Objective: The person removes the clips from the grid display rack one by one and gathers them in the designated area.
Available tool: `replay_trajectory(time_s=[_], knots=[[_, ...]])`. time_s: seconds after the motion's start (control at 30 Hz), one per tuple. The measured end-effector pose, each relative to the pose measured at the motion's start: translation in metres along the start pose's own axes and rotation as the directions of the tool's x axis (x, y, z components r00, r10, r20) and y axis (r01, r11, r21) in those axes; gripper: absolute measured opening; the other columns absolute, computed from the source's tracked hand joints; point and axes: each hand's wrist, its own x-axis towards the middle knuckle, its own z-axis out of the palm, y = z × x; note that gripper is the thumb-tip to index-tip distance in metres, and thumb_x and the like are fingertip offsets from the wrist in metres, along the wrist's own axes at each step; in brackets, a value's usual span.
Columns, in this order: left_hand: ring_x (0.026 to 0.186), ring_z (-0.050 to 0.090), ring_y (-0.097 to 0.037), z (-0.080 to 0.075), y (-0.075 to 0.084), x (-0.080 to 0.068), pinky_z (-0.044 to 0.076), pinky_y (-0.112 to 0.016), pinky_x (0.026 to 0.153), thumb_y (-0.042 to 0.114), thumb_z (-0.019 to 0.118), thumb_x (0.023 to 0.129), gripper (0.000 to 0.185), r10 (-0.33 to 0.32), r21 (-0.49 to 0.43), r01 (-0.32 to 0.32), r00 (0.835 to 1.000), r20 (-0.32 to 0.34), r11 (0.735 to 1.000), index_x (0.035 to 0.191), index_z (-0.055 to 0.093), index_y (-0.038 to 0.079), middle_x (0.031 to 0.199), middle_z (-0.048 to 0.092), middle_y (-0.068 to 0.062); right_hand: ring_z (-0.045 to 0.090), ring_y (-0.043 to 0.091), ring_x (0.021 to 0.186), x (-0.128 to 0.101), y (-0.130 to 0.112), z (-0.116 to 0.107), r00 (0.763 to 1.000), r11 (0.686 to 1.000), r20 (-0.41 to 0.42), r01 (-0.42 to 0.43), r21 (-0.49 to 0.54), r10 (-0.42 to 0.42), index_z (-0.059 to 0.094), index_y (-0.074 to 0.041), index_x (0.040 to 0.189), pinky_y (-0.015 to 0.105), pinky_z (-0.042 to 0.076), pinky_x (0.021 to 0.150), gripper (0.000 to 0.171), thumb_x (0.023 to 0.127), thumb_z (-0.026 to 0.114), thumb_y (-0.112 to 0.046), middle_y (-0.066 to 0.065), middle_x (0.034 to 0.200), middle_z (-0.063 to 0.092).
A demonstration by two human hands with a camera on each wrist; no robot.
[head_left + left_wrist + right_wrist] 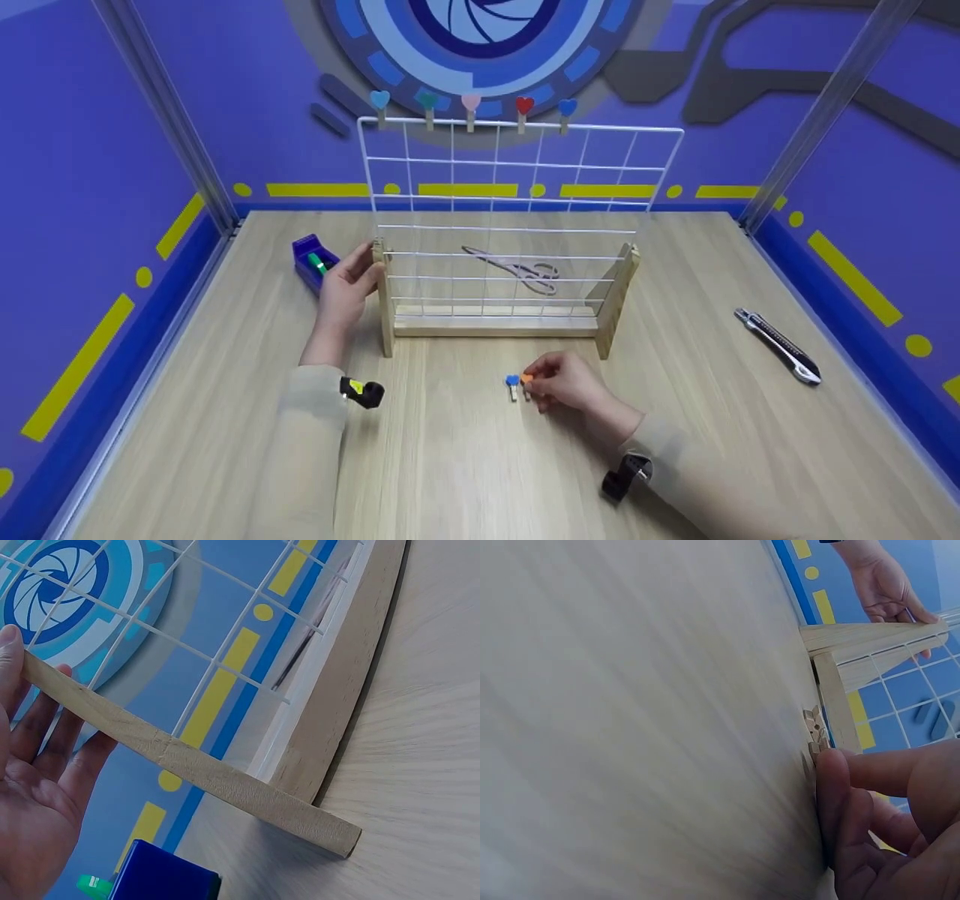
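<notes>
My left hand (341,296) holds the upper end of the left wooden post (385,315) of a white wire grid rack (615,126); in the left wrist view the thumb is on one side of the post (247,791) and fingers are behind it. Low over the table, my right hand (574,384) pinches a small clothespin with an orange heart (527,379) between thumb and forefinger. Just left of it lies a clothespin with a blue heart (513,382). In the right wrist view the fingertips partly cover the small wooden pegs (814,724).
Several heart clothespins, including a red one (524,105), stand along the rack's top wire. Scissors (517,268) lie behind the grid. A dark blue holder (306,259) with a green item stands left of the rack, partly behind my hand. A utility knife (778,346) lies at right.
</notes>
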Motion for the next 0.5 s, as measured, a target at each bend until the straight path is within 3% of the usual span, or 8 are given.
replay_trajectory(time_s=[0.2,0.5], knots=[[0.119,0.06,-0.001,-0.001,0.0,-0.001,0.056,-0.018,0.095,0.017,0.061,0.103,0.056,0.006,0.012,-0.006,1.0,0.003,1.0,0.155,0.044,0.005,0.154,0.053,-0.018,0.063,0.01,0.054,-0.001,0.002,-0.001,1.0,1.0,0.008,0.024,0.007,-0.024,0.069,0.009,0.107,0.023,0.056,0.053,0.019,0.089,0.075,0.004,0.005,0.076,0.068],[0.107,0.063,0.009,0.001,-0.001,0.0,0.056,-0.015,0.09,0.012,0.061,0.103,0.054,0.026,-0.019,-0.026,1.0,-0.007,0.999,0.154,0.045,0.003,0.151,0.055,-0.022,0.066,0.011,0.062,-0.005,0.0,-0.013,0.999,1.0,-0.022,0.031,-0.003,-0.031,0.068,0.01,0.113,0.025,0.057,0.056,0.026,0.089,0.074,0.002,0.004,0.083,0.069]])
